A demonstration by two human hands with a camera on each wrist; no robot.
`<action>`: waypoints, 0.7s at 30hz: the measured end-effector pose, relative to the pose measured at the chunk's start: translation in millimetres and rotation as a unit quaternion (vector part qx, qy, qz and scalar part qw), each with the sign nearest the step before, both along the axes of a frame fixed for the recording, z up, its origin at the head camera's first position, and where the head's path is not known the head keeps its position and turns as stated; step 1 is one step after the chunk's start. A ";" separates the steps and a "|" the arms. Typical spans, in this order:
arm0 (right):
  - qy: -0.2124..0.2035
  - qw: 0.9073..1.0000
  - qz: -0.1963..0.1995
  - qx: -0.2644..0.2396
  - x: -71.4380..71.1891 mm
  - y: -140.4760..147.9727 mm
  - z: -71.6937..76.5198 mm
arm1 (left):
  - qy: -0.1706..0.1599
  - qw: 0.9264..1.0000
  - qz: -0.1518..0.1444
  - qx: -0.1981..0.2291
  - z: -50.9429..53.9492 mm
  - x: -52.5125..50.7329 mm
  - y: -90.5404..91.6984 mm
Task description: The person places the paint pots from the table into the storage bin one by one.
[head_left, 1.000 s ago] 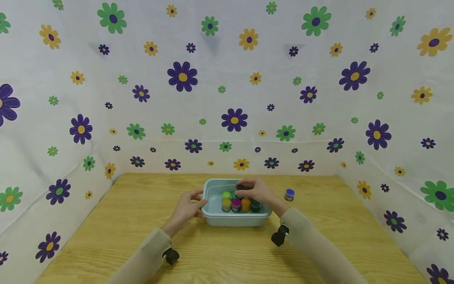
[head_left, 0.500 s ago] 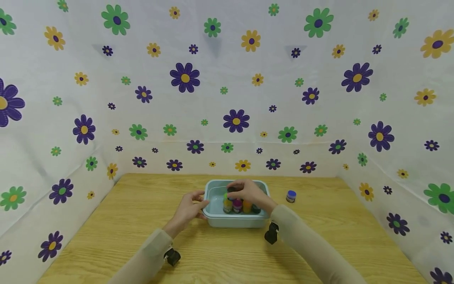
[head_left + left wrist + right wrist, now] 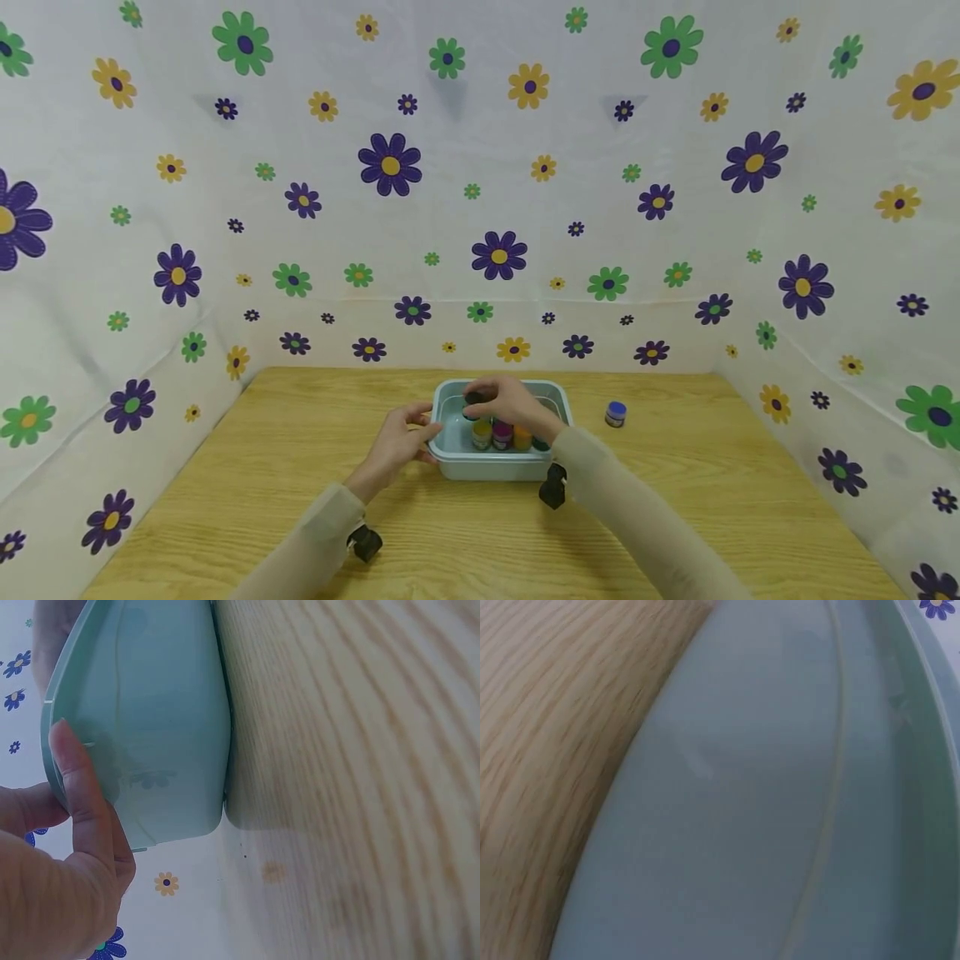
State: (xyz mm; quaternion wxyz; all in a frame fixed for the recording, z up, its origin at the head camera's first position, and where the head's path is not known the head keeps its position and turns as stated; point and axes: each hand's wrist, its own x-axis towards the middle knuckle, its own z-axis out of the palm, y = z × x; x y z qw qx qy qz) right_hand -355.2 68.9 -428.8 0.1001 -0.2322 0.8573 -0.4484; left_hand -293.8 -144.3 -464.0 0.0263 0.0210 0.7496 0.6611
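Observation:
A pale blue plastic tub [image 3: 498, 468] sits on the table and holds several small paint jars. My left hand [image 3: 397, 437] grips the tub's left rim; in the left wrist view its fingers [image 3: 86, 799] lie against the outer wall. Inside the tub, my right hand [image 3: 510, 404] holds a small dark jar [image 3: 474, 400] between thumb and fingers, above the back left of the jars. A yellow jar [image 3: 482, 435], a magenta jar [image 3: 502, 435] and an orange jar [image 3: 522, 437] stand along the front. The right wrist view shows only the tub's outer wall [image 3: 727, 795] and wood, not the fingers.
One blue-lidded jar [image 3: 616, 414] stands on the wooden table [image 3: 480, 542], to the right of the tub. White cloth with printed flowers [image 3: 498, 167] encloses the table at the back and both sides.
My right hand has moved left inside the tub with the dark jar, now covering the green-lidded jars behind the front row. The left hand stays on the rim.

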 end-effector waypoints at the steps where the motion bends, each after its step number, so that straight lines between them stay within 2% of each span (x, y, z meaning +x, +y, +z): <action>1: -0.002 1.000 0.002 -0.002 -0.4 -1.7 0.9 | 0.000 1.000 -0.001 0.001 0.5 0.5 0.3; 10: 0.017 0.998 0.064 0.003 -9.5 -16.8 7.0 | -0.006 1.000 0.003 -0.005 2.9 0.2 0.3; 16: 0.020 0.997 0.071 0.024 -14.2 -22.9 5.3 | -0.003 1.000 -0.001 -0.005 3.5 1.2 0.1; 21: 0.041 0.994 0.077 0.073 -20.3 -23.8 6.2 | -0.004 1.000 -0.001 -0.003 1.6 1.6 -0.6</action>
